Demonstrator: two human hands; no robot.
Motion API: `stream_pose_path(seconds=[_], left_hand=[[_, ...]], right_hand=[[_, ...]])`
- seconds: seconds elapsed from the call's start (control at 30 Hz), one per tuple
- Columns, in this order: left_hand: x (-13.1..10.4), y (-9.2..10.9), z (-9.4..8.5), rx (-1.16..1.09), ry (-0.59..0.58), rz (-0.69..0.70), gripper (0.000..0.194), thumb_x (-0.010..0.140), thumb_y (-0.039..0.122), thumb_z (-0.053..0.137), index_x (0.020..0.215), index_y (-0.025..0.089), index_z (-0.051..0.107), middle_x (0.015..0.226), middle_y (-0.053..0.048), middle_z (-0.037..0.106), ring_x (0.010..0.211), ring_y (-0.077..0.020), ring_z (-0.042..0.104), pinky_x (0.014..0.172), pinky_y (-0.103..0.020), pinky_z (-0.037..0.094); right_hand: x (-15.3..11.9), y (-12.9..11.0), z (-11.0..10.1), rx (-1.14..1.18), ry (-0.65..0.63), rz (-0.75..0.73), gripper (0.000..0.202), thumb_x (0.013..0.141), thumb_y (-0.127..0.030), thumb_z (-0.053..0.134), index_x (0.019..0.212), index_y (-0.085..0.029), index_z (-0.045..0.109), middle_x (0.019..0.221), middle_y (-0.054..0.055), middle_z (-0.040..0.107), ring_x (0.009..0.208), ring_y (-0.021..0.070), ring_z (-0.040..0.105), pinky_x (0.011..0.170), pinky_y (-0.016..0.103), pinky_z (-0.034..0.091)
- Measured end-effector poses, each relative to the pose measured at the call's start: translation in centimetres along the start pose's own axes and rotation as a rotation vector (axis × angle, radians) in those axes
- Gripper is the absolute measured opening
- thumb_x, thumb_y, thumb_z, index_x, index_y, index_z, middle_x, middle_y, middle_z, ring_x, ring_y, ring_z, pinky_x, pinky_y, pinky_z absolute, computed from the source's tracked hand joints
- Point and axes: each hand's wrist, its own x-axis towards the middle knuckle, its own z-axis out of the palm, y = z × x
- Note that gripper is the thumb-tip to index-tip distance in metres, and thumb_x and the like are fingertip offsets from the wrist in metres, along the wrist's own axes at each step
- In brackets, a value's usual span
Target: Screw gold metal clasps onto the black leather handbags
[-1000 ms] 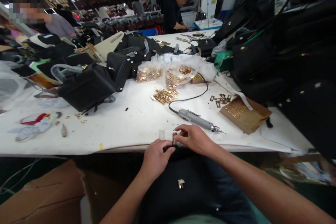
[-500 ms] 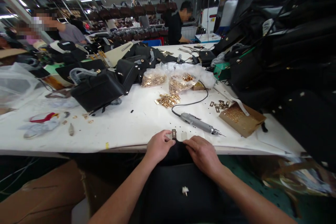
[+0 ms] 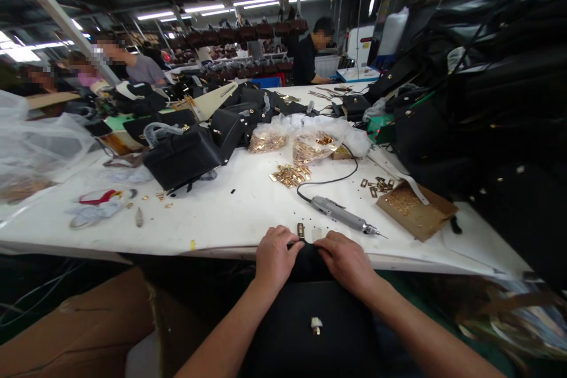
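A black bag [image 3: 310, 313] lies across my lap, with a small metal clasp [image 3: 316, 325] on its front. Its upper black edge reaches the white table, where both hands pinch it. My left hand [image 3: 277, 254] has thumb and fingers closed on the left side of that edge. On the right side, my right hand [image 3: 343, 255] grips the same edge. Between the hands, a small dark metal plate [image 3: 300, 231] sits on the table beside my left fingertips. A grey electric screwdriver [image 3: 339, 212] lies beyond my right hand, its tip to the right.
Loose gold plates [image 3: 290, 175] lie mid-table before plastic bags of metal parts [image 3: 314, 146]. A cardboard tray [image 3: 419, 221] of small pieces stands at right, near dark metal plates [image 3: 378, 185]. Black bags [image 3: 183, 156] are at left. A person [image 3: 310, 56] stands behind the table.
The head view has shifted, so the scene sits further right and slightly lower. My left fingers have curled over the bag's edge more. My right hand keeps its grip.
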Motion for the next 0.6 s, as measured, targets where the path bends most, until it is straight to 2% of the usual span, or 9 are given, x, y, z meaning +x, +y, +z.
stream_pose_path(seconds=[0.07,0.17,0.33,0.47,0.6], left_hand=[[-0.2,-0.1,0.2,0.016,0.022,0.048,0.001,0.088,0.026,0.074,0.087,0.025,0.075,0.095,-0.001,0.069,0.094,-0.0205,0.060,0.085,-0.034,0.047],[-0.5,-0.1,0.3,0.080,0.046,0.110,0.006,0.090,0.025,0.072,0.094,0.027,0.076,0.097,0.000,0.071,0.093,-0.0202,0.060,0.084,-0.035,0.048],[-0.7,0.0,0.1,0.279,0.014,0.222,0.013,0.096,0.025,0.064,0.103,0.028,0.075,0.108,-0.001,0.072,0.098,-0.0232,0.060,0.078,-0.038,0.049],[-0.9,-0.1,-0.2,0.364,0.007,0.311,0.022,0.098,0.020,0.057,0.113,0.026,0.072,0.124,-0.003,0.069,0.111,-0.0261,0.059,0.081,-0.040,0.051],[-1.2,-0.8,0.0,0.386,0.019,0.405,0.029,0.099,0.019,0.051,0.125,0.021,0.067,0.130,-0.006,0.067,0.117,-0.0272,0.059,0.087,-0.043,0.050]], right_hand=[[0.0,0.1,0.2,0.009,0.003,0.001,0.029,0.097,-0.023,0.052,0.114,-0.030,0.074,0.101,0.005,0.067,0.101,0.0212,0.064,0.085,0.029,0.045],[0.1,0.3,0.5,0.026,0.017,-0.006,0.028,0.097,-0.023,0.052,0.112,-0.031,0.074,0.104,0.004,0.065,0.098,0.0198,0.064,0.082,0.028,0.045],[0.2,0.3,0.5,-0.013,0.055,-0.020,0.024,0.096,-0.024,0.056,0.107,-0.032,0.075,0.103,0.004,0.065,0.095,0.0206,0.062,0.082,0.031,0.044],[0.1,0.1,0.0,-0.026,0.111,-0.067,0.019,0.093,-0.027,0.063,0.106,-0.032,0.075,0.101,0.003,0.067,0.100,0.0236,0.059,0.087,0.035,0.043],[0.1,0.1,-1.2,0.007,0.214,-0.091,0.014,0.092,-0.029,0.066,0.103,-0.028,0.075,0.104,0.004,0.070,0.101,0.0236,0.060,0.090,0.036,0.043]])
